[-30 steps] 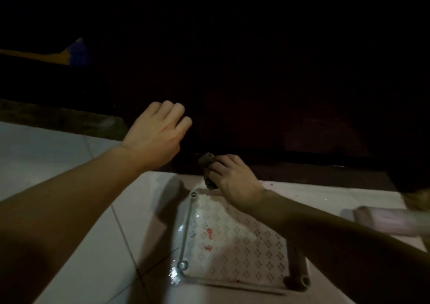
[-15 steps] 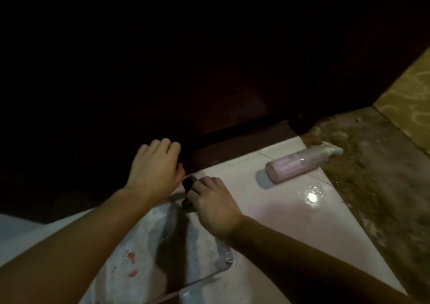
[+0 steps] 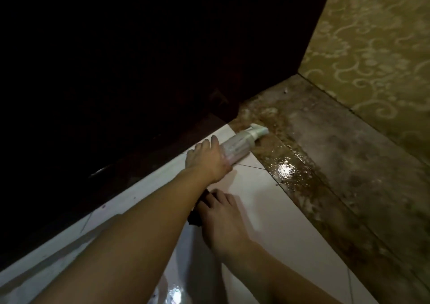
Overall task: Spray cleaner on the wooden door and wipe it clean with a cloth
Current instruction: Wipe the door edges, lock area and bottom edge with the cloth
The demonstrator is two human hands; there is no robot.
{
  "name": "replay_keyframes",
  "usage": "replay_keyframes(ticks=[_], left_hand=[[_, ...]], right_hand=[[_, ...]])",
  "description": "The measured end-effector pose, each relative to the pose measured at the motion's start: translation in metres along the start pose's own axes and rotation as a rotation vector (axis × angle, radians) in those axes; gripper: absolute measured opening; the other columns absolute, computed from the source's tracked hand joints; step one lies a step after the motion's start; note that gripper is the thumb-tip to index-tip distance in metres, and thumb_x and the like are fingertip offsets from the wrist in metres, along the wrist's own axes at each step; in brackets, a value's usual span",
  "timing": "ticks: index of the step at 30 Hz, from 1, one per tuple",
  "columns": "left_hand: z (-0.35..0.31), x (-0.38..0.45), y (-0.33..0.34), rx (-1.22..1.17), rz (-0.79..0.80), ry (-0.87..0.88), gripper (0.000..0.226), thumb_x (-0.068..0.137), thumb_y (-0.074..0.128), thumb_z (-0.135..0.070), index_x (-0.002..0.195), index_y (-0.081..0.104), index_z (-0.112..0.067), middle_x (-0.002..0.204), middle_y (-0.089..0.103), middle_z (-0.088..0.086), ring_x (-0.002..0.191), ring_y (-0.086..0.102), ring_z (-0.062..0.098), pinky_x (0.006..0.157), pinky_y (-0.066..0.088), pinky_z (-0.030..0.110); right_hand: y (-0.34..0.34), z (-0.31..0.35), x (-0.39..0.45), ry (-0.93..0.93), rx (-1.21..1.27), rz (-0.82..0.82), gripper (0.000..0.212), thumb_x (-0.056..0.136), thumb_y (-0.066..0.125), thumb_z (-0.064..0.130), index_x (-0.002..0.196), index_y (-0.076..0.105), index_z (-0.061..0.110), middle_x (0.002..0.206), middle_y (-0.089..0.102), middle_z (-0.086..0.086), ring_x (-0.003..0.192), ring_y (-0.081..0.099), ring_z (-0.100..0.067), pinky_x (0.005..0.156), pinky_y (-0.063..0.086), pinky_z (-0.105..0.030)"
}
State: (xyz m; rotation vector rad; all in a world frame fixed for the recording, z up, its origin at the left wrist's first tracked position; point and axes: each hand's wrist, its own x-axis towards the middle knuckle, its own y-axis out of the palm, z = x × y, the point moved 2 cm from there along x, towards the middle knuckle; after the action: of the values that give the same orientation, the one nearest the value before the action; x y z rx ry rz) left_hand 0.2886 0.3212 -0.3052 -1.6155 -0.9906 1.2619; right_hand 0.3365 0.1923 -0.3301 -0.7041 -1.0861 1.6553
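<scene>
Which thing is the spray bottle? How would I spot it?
Find the big dark wooden door and follow its bottom edge right, to where white floor tiles meet brown stone. The spray bottle lies on its side there, under the left hand. It is the only pale pink, see-through thing, with a white nozzle.

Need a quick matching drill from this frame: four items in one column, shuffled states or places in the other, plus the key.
Items:
1. spray bottle
2. dark cloth
3. wooden door
4. patterned wall

States or places:
A. under the right hand on the white tile
B. far right, pale swirl print
C. lying on its side, left hand on it
D. dark, in shadow, upper left

Pairs: 1-C, 2-A, 3-D, 4-B
</scene>
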Motion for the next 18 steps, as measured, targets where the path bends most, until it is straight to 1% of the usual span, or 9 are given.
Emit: replay_keyframes(ticks=[2,5,7,9,10,13,15,17,18], left_hand=[[-0.016,0.011,0.018,-0.003,0.067,-0.049,0.098,0.079,0.070,-0.050,0.149,0.010,-0.016,0.142,0.034,0.012,0.128,0.037,0.034,0.101,0.037,0.049],[-0.027,0.017,0.033,-0.019,0.079,-0.141,0.100,0.076,0.077,-0.027,0.148,0.009,-0.018,0.141,0.028,0.014,0.126,0.036,0.037,0.099,0.040,0.054],[-0.028,0.017,0.033,-0.059,0.103,-0.189,0.093,0.075,0.077,-0.019,0.146,0.016,-0.015,0.137,0.028,0.015,0.123,0.037,0.037,0.097,0.041,0.053],[-0.022,0.013,0.032,-0.120,0.110,-0.214,0.081,0.076,0.076,-0.019,0.140,0.026,-0.016,0.133,0.030,0.013,0.120,0.038,0.036,0.095,0.043,0.052],[-0.017,0.010,0.030,-0.138,0.097,-0.219,0.076,0.076,0.075,-0.022,0.137,0.029,-0.017,0.132,0.030,0.012,0.119,0.039,0.035,0.094,0.044,0.053],[0.000,-0.007,0.022,-0.214,0.035,-0.205,0.070,0.078,0.071,-0.034,0.132,0.030,-0.015,0.131,0.030,0.011,0.120,0.037,0.035,0.094,0.043,0.055],[0.013,-0.023,0.012,-0.276,-0.031,-0.209,0.077,0.072,0.076,-0.036,0.130,0.031,-0.013,0.129,0.031,0.009,0.120,0.037,0.033,0.095,0.044,0.052],[0.026,-0.039,0.001,-0.326,-0.114,-0.236,0.080,0.065,0.081,-0.026,0.128,0.034,-0.012,0.127,0.032,0.008,0.119,0.038,0.031,0.096,0.044,0.047],[0.034,-0.048,-0.003,-0.377,-0.152,-0.254,0.079,0.064,0.082,-0.023,0.127,0.036,-0.012,0.125,0.032,0.007,0.118,0.038,0.030,0.096,0.045,0.045]], right_hand=[[0.000,-0.008,-0.013,0.075,0.014,0.023,0.036,0.081,0.039,0.034,0.086,0.074,0.024,0.097,0.068,0.003,0.084,0.059,-0.021,0.072,0.050,-0.032],[0.004,-0.008,-0.023,0.106,0.026,-0.001,0.042,0.076,0.030,0.029,0.074,0.071,0.023,0.085,0.068,0.001,0.076,0.059,-0.022,0.066,0.049,-0.032],[0.003,-0.004,-0.021,0.101,0.044,0.071,0.038,0.084,0.034,0.023,0.089,0.072,0.019,0.100,0.067,-0.003,0.091,0.059,-0.026,0.079,0.048,-0.037],[0.007,-0.005,-0.017,0.061,0.023,0.160,0.028,0.095,0.046,0.024,0.113,0.067,0.018,0.123,0.059,-0.005,0.111,0.050,-0.027,0.095,0.037,-0.039],[0.009,-0.005,-0.015,0.054,0.015,0.163,0.026,0.095,0.053,0.027,0.116,0.066,0.019,0.125,0.058,-0.004,0.111,0.049,-0.027,0.095,0.036,-0.038],[0.008,-0.005,-0.005,0.092,-0.013,0.080,0.020,0.084,0.071,0.034,0.095,0.072,0.017,0.103,0.067,-0.005,0.090,0.058,-0.028,0.079,0.044,-0.037],[0.004,-0.001,0.001,0.095,-0.013,0.113,0.026,0.090,0.063,0.034,0.108,0.068,0.016,0.113,0.063,-0.006,0.102,0.053,-0.030,0.088,0.039,-0.039],[0.002,0.000,0.005,0.120,-0.011,0.162,0.033,0.095,0.054,0.035,0.122,0.060,0.019,0.127,0.056,-0.003,0.113,0.045,-0.027,0.096,0.033,-0.038],[0.000,0.002,0.008,0.133,-0.007,0.148,0.032,0.094,0.053,0.035,0.123,0.059,0.021,0.128,0.055,-0.001,0.114,0.044,-0.026,0.097,0.032,-0.038]])
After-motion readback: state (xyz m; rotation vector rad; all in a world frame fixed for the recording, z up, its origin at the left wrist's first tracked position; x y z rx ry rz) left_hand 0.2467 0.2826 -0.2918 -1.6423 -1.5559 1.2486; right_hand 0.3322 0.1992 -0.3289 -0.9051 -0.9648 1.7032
